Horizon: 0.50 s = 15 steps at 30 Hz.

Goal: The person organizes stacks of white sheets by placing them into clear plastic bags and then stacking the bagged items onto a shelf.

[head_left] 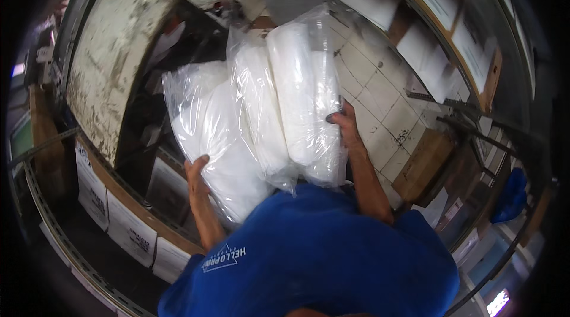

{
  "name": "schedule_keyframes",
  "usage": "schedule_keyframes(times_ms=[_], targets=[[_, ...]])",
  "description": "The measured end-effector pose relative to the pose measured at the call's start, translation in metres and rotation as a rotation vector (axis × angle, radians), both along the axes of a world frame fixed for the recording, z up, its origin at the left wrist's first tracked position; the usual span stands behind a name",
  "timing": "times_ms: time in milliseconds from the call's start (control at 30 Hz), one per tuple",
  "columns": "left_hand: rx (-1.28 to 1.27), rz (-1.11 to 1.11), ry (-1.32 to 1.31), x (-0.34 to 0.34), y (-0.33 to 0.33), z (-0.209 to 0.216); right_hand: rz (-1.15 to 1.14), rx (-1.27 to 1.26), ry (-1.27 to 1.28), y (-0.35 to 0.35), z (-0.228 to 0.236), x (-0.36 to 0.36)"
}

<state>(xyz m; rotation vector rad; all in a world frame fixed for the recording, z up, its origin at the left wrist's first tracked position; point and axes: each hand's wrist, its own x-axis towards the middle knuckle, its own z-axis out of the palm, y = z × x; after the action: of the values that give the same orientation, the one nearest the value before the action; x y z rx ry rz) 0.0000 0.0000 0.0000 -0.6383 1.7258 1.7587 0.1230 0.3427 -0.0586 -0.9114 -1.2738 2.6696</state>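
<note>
Several clear plastic bags packed with soft white bundles, perhaps folded cloth, lie side by side against my chest. My left hand (pixel 198 176) grips the lower left edge of the left plastic bag (pixel 222 133), its thumb on top and its other fingers hidden beneath. On the far side of the load, my right hand (pixel 346 122) clasps the outer edge of the right plastic bag (pixel 300 91), thumb showing on top. Between them a narrower plastic bag (pixel 258 103) overlaps its neighbours. What supports the bags from below is hidden.
Metal shelving with white boxes (pixel 132 231) runs along the left, beside a worn, stained panel (pixel 119 62). More racks with white packs (pixel 430 59) line the right. A brown carton (pixel 424 165) rests on the tiled floor (pixel 377 100). A blue bag (pixel 510 197) hangs at far right.
</note>
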Motion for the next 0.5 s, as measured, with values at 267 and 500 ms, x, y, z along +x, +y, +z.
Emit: schedule_keyframes(times_ms=[267,500], targets=[[0.004,0.042,-0.111,0.147,0.137,-0.099,-0.059,0.277,-0.216,0.128,-0.083,0.134],[0.054,-0.025,-0.01,0.169,0.178,-0.191,0.004,0.287,-0.179,0.164,-0.163,0.163]])
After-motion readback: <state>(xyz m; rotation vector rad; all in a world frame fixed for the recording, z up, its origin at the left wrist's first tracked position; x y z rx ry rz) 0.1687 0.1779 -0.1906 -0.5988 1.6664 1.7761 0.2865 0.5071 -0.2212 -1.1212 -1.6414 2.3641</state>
